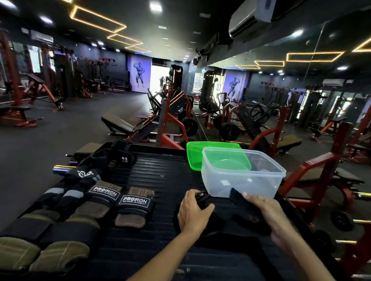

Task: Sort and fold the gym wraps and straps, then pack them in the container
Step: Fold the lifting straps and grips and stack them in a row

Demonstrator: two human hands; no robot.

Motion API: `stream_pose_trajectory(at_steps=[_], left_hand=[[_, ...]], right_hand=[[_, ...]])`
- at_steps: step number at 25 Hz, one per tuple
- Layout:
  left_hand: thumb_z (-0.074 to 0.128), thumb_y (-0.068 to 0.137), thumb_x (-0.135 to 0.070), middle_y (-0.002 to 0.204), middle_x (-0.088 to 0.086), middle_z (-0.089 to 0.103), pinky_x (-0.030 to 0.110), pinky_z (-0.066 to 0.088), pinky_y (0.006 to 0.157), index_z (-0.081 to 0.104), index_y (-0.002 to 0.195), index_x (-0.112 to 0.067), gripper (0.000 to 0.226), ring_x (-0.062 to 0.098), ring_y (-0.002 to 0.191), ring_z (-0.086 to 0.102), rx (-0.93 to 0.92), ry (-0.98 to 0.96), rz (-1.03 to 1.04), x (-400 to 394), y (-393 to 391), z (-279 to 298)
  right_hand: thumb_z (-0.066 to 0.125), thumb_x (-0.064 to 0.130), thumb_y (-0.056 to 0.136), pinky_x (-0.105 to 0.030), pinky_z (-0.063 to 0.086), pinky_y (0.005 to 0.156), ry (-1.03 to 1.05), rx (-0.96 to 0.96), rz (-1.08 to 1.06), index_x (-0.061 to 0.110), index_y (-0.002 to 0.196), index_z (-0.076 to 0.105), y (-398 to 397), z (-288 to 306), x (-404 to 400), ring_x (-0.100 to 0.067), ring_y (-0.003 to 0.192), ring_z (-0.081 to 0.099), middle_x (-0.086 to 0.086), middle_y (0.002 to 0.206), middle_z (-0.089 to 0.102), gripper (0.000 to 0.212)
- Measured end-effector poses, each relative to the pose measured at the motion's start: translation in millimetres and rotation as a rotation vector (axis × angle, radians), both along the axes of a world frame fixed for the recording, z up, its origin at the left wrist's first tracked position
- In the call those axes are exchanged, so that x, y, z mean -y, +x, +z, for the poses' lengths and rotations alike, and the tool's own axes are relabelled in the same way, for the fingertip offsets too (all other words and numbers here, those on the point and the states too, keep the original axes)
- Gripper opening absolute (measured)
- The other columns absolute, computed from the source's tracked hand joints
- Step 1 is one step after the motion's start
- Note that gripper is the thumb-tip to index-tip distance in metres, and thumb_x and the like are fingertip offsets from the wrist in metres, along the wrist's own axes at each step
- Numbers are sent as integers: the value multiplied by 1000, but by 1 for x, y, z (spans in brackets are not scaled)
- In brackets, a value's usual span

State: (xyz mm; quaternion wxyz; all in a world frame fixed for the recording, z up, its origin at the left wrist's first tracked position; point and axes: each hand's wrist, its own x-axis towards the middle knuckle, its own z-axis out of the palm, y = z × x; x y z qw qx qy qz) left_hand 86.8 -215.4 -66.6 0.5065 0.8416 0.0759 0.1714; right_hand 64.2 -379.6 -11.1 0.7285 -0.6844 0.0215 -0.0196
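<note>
A black strap lies across the dark ribbed platform in front of me. My left hand grips one end of it, fingers curled round a buckle part. My right hand holds the other end, lifted toward the clear plastic container, which stands empty just beyond both hands. On the left lie two brown PROIRON wraps, two black-and-grey wraps and two olive padded wraps, side by side.
A green lid leans behind the container. More black straps are heaped at the platform's far left corner. Red gym machines, benches and weight plates surround the platform; a mirror wall runs along the right.
</note>
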Motion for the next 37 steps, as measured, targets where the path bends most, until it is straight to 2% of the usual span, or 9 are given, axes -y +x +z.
stream_pose_trajectory(at_steps=[4,6,8,13,17,21,24,31,37], left_hand=[[68,75,-29,110,-8,56,30,40,82,53,107,-22,37,18,106,54,66,10,-1,1,-1,-3],[69,72,-28,110,-8,57,31,40,82,54,107,-22,38,18,105,54,77,3,3,1,0,-4],[70,71,-28,109,-8,58,31,40,82,54,106,-21,39,18,105,55,90,-6,7,0,-1,-4],[71,67,-26,100,-20,57,29,41,82,47,112,-28,51,13,100,57,119,-77,-52,-1,-1,-4],[71,65,-28,106,-14,61,30,44,90,51,117,-28,56,13,102,57,76,-134,-70,-2,0,-5],[61,56,-42,102,-7,66,31,48,89,59,104,-29,50,14,101,60,41,-178,-65,-2,4,-9],[71,61,-31,99,-10,64,27,46,85,48,95,-33,40,14,97,60,52,-200,-68,-3,5,-9],[73,65,-25,105,-10,40,28,39,72,37,96,-25,48,15,88,50,172,-63,-51,-2,-1,-6],[74,64,-25,105,-9,48,29,42,82,38,97,-25,48,15,98,53,178,-92,-49,-3,0,-8]], right_hand=[[71,21,81,-20,32,43,-356,-51,35,15,47,47,33,2,-16,-14,39,41,-5,45,47,42],[75,24,76,-25,41,52,-474,-123,74,10,60,58,45,9,-24,-20,52,52,-11,59,58,27],[74,23,77,-23,48,50,-440,-224,134,5,77,66,56,17,-30,-22,52,59,-13,67,65,19],[64,28,84,-14,21,33,-613,-418,316,16,53,46,84,19,-41,-6,26,26,3,35,36,38],[58,25,88,-14,14,33,-604,-501,428,20,36,38,97,25,-47,-4,25,17,7,31,25,56],[55,21,84,-18,13,35,-426,-471,513,17,42,39,105,21,-36,-5,25,16,7,32,24,45],[52,21,74,-17,14,34,-217,-446,543,10,50,40,101,14,-28,-4,23,17,5,30,23,29],[59,23,85,-16,15,34,-660,-509,505,17,48,31,106,21,-36,-7,26,17,5,30,24,47],[58,22,87,-14,14,33,-720,-529,422,19,34,42,103,27,-50,-5,24,18,7,29,25,55]])
